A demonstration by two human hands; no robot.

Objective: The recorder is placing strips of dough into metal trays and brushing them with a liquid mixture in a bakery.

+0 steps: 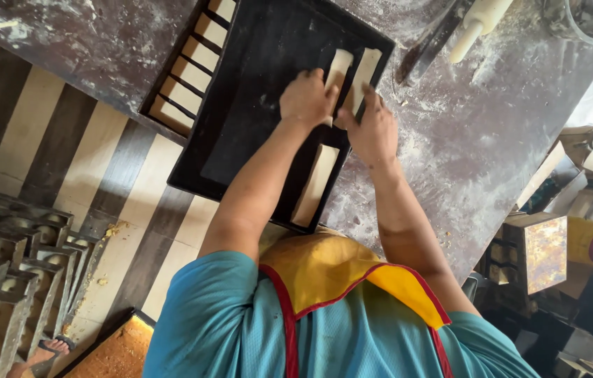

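Note:
A black baking tray (pixel 254 105) lies on a floured stone counter (pixel 464 140). Two pale dough strips sit side by side at its far end. My left hand (pixel 307 98) grips the near end of the left strip (pixel 340 64). My right hand (pixel 375 131) pinches the near end of the right strip (pixel 367 68). The two hands almost touch. A third dough strip (pixel 316 183) lies nearer to me along the tray's right edge. My blue shirt and yellow apron (pixel 331 269) fill the bottom of the view.
A second dark tray (pixel 163 87) with several dough strips pokes out at the left. A rolling pin (pixel 479 19), a flat blade (pixel 428 43) and a glass bowl (pixel 590 19) lie at the counter's far right. Metal moulds (pixel 9 273) are stacked on the striped floor, with boxes (pixel 545 248) at the right.

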